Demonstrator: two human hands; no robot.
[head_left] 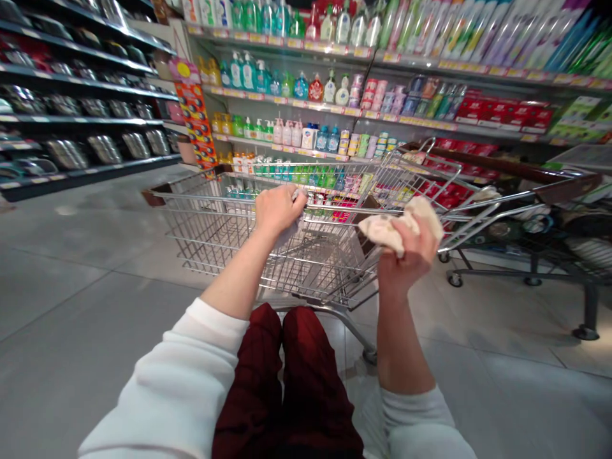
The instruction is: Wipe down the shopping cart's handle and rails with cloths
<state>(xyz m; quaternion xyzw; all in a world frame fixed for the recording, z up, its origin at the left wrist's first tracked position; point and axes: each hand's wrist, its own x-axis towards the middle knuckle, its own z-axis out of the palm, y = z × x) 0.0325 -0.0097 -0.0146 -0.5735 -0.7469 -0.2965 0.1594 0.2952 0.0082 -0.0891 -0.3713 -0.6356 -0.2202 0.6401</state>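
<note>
A wire shopping cart stands sideways right in front of my knees. My left hand is closed around its near top rail, about midway along. Something pale and greyish shows just under those fingers, too blurred to name. My right hand grips a crumpled cream cloth and is held up near the cart's right end. The cloth bulges out on both sides of the fingers, and its left tip hangs close to the rail.
A second cart with dark items in it stands at the right. Behind the carts, a shelf holds rows of pump bottles, tubs and red boxes. Metal pots fill a rack at the left. Grey floor tiles lie around.
</note>
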